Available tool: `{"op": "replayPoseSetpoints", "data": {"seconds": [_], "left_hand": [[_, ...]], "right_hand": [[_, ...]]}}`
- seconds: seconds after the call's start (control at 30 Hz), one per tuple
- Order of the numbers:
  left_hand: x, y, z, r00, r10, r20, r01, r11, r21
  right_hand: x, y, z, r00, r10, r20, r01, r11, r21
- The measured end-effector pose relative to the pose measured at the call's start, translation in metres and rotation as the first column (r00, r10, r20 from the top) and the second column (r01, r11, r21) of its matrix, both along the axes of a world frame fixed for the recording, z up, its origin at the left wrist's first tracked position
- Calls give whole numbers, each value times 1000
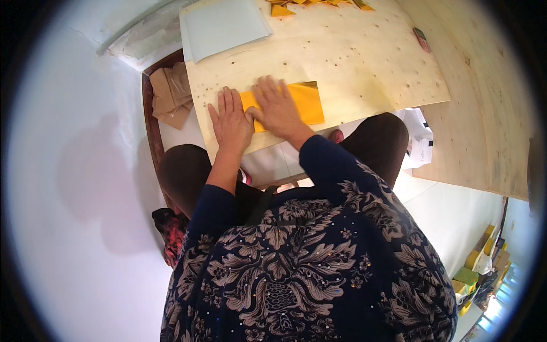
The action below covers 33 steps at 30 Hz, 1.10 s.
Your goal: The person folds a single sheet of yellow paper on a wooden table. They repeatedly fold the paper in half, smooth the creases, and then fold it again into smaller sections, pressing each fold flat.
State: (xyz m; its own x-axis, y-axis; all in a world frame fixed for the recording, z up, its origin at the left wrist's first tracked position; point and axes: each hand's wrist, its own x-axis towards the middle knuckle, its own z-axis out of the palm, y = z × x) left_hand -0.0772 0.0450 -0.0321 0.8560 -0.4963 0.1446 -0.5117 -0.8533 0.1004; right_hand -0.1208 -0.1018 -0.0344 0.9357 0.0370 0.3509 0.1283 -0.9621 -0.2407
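A yellow-orange sheet of paper (307,102) lies near the front edge of a pale wooden board (353,62). My left hand (231,119) lies flat with fingers together at the sheet's left end. My right hand (276,105) presses flat on the middle of the sheet, fingers spread. Neither hand grips anything; both palms rest on the paper and board.
A stack of pale grey-white sheets (222,25) sits at the board's far left. Several folded yellow pieces (310,4) lie at the far edge. A small pinkish-red device (421,39) rests at the right. Crumpled brown paper (171,94) lies left of the board.
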Motion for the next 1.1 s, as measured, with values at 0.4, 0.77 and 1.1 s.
{"op": "replayPoseSetpoints", "data": {"seconds": [0.4,0.77,1.1], "left_hand": [[-15,37,20,985,163,-63,-163,987,-2],[-40,-77,14,951,-274,-144,257,958,-127],[-9,15,14,990,90,-106,-86,996,33]], "right_hand": [[-52,-87,10,989,-73,-128,46,978,-201],[-50,-89,6,995,-67,-74,55,985,-161],[-50,-89,10,990,-75,-119,53,983,-176]]}}
